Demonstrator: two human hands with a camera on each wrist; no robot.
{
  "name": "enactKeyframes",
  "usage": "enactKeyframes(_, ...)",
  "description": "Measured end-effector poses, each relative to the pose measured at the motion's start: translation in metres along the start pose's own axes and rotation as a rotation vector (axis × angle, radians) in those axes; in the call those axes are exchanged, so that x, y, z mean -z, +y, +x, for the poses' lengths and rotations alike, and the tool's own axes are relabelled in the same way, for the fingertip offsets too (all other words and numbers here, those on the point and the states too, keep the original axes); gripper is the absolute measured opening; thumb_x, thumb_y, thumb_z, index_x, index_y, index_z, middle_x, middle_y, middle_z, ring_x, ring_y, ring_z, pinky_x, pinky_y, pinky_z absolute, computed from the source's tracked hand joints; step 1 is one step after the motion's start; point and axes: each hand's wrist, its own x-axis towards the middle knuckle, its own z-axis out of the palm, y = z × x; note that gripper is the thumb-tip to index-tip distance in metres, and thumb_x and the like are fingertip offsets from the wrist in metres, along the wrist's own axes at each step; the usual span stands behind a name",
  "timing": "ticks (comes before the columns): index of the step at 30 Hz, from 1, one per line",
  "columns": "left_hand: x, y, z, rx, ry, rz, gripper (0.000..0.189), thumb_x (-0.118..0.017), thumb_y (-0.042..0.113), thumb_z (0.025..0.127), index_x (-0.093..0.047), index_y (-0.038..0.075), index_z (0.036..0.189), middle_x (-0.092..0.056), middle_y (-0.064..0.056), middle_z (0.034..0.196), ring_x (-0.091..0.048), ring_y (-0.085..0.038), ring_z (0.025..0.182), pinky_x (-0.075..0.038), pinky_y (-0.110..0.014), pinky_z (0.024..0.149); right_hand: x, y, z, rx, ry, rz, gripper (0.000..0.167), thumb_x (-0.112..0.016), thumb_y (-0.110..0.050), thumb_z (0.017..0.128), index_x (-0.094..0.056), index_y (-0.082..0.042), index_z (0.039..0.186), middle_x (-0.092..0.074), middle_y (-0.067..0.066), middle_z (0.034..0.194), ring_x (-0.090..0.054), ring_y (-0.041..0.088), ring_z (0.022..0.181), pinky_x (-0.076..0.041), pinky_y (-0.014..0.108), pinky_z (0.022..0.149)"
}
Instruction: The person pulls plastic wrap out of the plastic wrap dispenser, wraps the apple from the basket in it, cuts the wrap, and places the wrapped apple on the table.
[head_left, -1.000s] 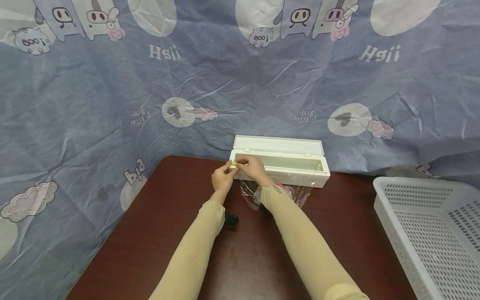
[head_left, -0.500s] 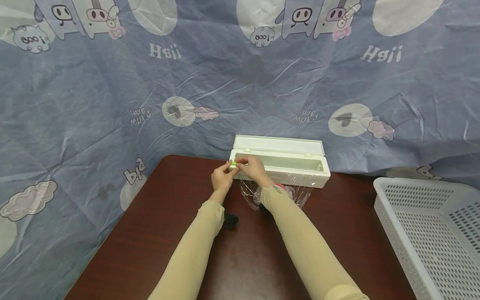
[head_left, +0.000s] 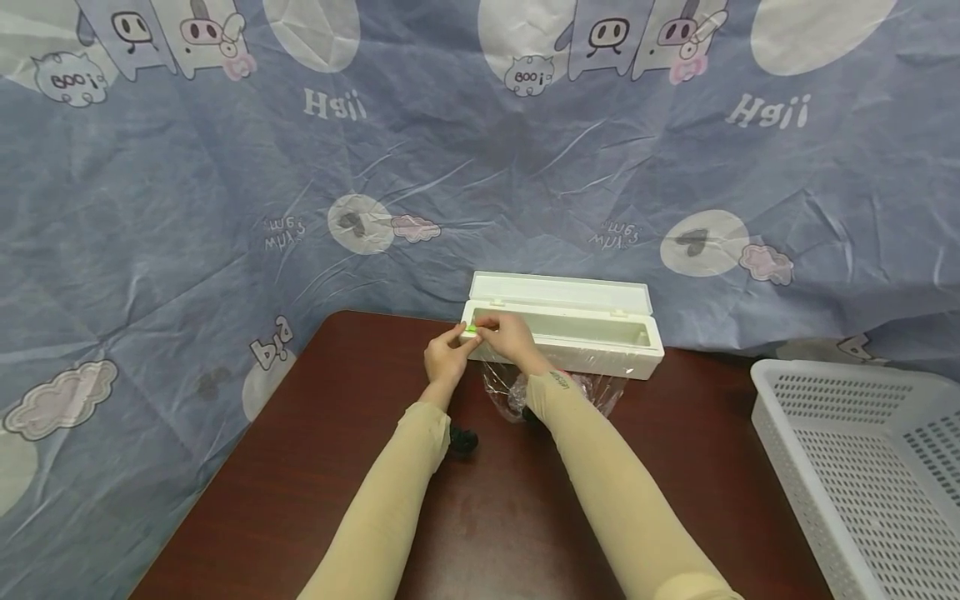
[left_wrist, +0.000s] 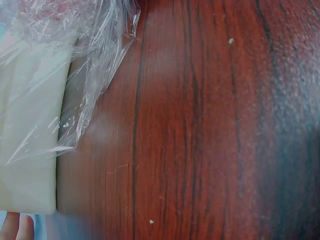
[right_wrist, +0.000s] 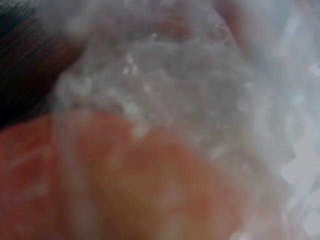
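Observation:
A long white cling film dispenser [head_left: 577, 360] stands at the back of the table, its lid [head_left: 558, 290] tipped back. Clear cling film [head_left: 495, 387] hangs over its front. A small bright green piece [head_left: 471, 328], likely the cutter slider, sits at the left end of the front rim. My left hand [head_left: 446, 357] grips that end; its fingertips [left_wrist: 17, 227] show past the end in the left wrist view. My right hand [head_left: 512, 337] pinches at the green piece, thumb and forefinger together. A rounded red-orange thing [right_wrist: 125, 185] lies under crumpled film, blurred in the right wrist view.
A pale grey perforated plastic basket [head_left: 795, 467] stands at the right on the dark red wooden table [head_left: 300, 467]. Patterned blue cloth [head_left: 420, 150] hangs right behind the dispenser and along the left. Black wrist gear [head_left: 462, 440] is at the left forearm.
Both hands stay at the dispenser's left end, almost still. The whole head view has shifted slightly; less of the red thing shows beside the right sleeve.

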Motion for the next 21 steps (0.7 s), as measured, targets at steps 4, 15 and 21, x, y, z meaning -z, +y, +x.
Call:
enactKeyframes(4, -0.0001, 0.0001, -0.0001, 0.013, -0.002, -0.002, 0.048, -0.080, 0.039, 0.073, -0.067, 0.023, 0.116, -0.069, -0.002, 0.079, -0.045, -0.013, 0.058, -0.040, -0.027, 0.058, 0.0026, 0.0015, 0.0001, 0.000, -0.010, -0.004, 0.023, -0.060, -0.018, 0.093, -0.068, -0.006, 0.111, -0.066, 0.010, 0.111, -0.060, 0.026, 0.100, -0.049, 0.038, 0.081)
enactKeyframes(15, 0.0008, -0.0028, -0.0003, 0.014, -0.027, -0.025, 0.049, -0.078, 0.039, 0.074, -0.066, 0.021, 0.118, -0.064, -0.006, 0.070, -0.036, -0.011, 0.050, -0.034, -0.024, 0.051, 0.0033, 0.0046, 0.0001, -0.022, -0.028, 0.003, 0.023, -0.060, -0.019, 0.093, -0.068, -0.008, 0.111, -0.066, 0.009, 0.109, -0.060, 0.025, 0.099, -0.048, 0.039, 0.085)
enactKeyframes(21, 0.0005, -0.0035, 0.0005, 0.020, -0.030, -0.016, 0.050, -0.079, 0.040, 0.074, -0.066, 0.023, 0.119, -0.068, -0.006, 0.080, -0.039, -0.012, 0.054, -0.036, -0.024, 0.054, 0.0037, 0.0069, 0.0013, -0.015, -0.028, -0.008, 0.022, -0.060, -0.019, 0.093, -0.069, -0.008, 0.110, -0.066, 0.009, 0.111, -0.060, 0.025, 0.101, -0.048, 0.039, 0.086)
